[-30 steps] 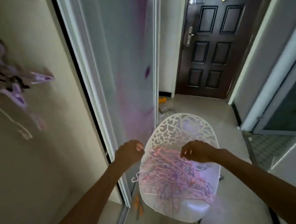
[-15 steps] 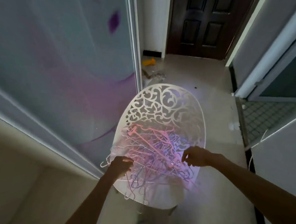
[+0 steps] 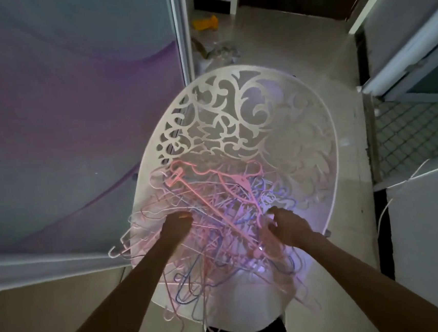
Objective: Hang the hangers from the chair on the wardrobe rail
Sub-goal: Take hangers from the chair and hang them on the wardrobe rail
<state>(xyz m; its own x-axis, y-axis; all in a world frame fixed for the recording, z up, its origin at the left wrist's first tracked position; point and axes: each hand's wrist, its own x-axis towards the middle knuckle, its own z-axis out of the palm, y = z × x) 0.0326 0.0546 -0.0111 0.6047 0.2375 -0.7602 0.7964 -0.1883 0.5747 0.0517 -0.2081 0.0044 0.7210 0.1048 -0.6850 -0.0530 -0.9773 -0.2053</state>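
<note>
**Reaching into the hanger pile on the chair**

Sliding door (image 3: 73, 113) with purple tint fills the left side. Left hand (image 3: 176, 223) sits on the left part of the hangers (image 3: 212, 220), fingers curled down into the wires; cannot tell if it actually grips one. Hangers are a tangled pink, white and blue heap on the seat of the chair (image 3: 247, 115), some hooks sticking out over the left and front rim. Chair is white, with a cut-out scroll back. Right hand (image 3: 285, 226) is on the right side of the heap, fingers bent around a pink hanger. Hands are well apart, pile between them. Yellow item (image 3: 205, 24) on the floor (image 3: 294, 43) beyond the chair. Tiled patch (image 3: 407, 131) far right.
</note>
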